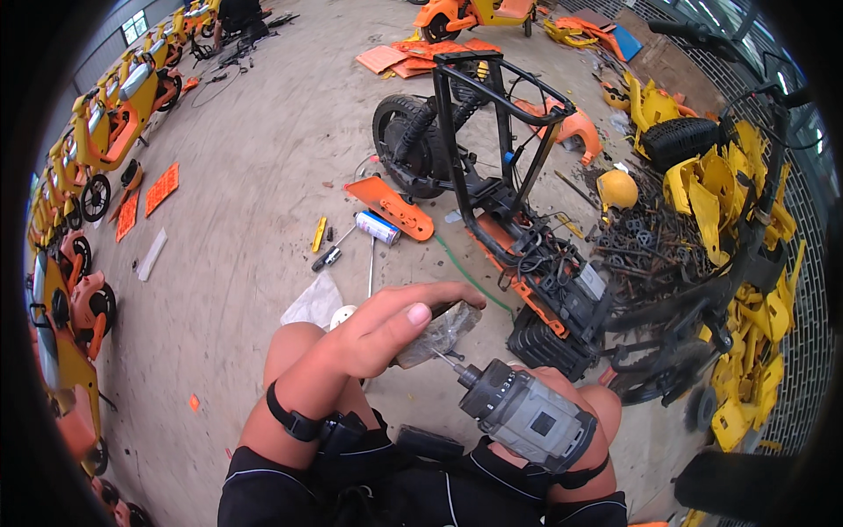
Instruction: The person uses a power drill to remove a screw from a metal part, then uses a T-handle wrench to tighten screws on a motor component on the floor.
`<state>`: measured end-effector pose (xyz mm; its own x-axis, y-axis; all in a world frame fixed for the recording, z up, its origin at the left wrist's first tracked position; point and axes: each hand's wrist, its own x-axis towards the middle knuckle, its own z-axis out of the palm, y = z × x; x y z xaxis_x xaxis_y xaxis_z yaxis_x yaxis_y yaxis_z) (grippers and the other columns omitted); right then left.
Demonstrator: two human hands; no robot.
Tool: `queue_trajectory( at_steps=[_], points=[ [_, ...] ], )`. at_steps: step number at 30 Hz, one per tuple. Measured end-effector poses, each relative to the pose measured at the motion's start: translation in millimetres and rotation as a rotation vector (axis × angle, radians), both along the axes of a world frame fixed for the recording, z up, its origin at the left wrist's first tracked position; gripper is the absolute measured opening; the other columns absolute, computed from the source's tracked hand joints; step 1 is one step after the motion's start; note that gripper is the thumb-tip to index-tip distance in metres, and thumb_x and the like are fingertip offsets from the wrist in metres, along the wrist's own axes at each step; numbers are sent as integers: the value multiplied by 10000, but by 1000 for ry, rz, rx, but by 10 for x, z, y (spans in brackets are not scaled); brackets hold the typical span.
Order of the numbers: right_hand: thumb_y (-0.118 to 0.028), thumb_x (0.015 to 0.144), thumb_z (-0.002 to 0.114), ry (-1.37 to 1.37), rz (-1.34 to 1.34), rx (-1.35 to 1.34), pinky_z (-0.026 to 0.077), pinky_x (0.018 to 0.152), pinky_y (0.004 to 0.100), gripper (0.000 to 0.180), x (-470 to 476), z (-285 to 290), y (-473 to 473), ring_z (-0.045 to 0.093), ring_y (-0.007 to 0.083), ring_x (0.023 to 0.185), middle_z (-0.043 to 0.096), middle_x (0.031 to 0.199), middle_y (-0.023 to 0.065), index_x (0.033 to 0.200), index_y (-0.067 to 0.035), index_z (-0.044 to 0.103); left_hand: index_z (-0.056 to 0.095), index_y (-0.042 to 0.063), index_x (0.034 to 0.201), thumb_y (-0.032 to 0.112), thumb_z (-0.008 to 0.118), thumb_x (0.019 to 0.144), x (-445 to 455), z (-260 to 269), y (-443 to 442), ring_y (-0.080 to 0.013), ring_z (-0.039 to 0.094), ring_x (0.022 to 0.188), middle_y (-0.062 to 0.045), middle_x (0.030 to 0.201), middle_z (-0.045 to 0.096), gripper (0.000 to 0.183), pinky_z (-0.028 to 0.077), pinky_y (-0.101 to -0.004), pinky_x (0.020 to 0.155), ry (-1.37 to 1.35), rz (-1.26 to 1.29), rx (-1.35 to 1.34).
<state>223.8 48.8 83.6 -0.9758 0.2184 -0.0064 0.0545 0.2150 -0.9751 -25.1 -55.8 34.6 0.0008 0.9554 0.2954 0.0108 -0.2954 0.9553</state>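
Note:
My left hand (385,326) grips a brownish block (442,334) that looks covered in clear plastic; its exact kind cannot be made out. A grey cordless drill driver (537,416) is held in my right hand (560,382), whose fingers are mostly hidden behind the tool's body. The thin bit (446,360) points up and left at the block's lower edge, and whether it touches is unclear. Just beyond my hands stands a stripped black scooter frame (461,158) with its wheel (411,145) and exposed wiring (537,240).
On the concrete floor lie an orange panel (395,209), a spray can (377,228), a black-handled tool (326,259) and a plastic bag (315,300). Yellow panels (757,329) and dark metal parts (645,244) are heaped right. Scooters (118,125) line the left; a person (242,20) works far back.

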Motion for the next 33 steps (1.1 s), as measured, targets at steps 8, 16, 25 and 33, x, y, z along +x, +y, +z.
queue_trajectory(
  at_steps=[8, 16, 25, 33],
  points=[
    [-82, 885, 623, 15, -31, 18, 524, 805, 270, 416, -3, -51, -28, 681, 158, 881, 731, 1010, 113, 1277, 53, 599, 578, -63, 1320, 438, 315, 1066, -11, -24, -3, -311, 596, 1202, -199, 1271, 644, 620, 428, -392, 1056, 13, 13, 23],
    [-70, 893, 624, 28, -46, 37, 529, 819, 276, 405, 14, -109, -28, 687, 162, 897, 731, 1039, 117, 1280, 45, 599, 579, -57, 1320, 424, 303, 1073, -8, -27, 17, -318, 600, 1187, -204, 1259, 646, 607, 433, -396, 1043, 58, 10, 45],
    [-132, 756, 781, -101, -88, -138, 527, 745, 306, 363, -7, -127, -9, 675, 206, 814, 703, 954, 73, 1076, -19, 653, 580, -55, 1322, 436, 283, 1079, 20, -26, 27, -315, 611, 1168, -202, 1247, 651, 623, 443, -393, 1028, 64, 23, 29],
    [-47, 881, 669, -20, -73, -17, 522, 769, 251, 402, 20, -98, -41, 667, 121, 863, 720, 1003, 80, 1272, 15, 598, 561, -58, 1354, 468, 283, 1071, 36, -43, 26, -326, 603, 1185, -209, 1269, 641, 659, 439, -391, 1036, 2, 10, 3]
  ],
)
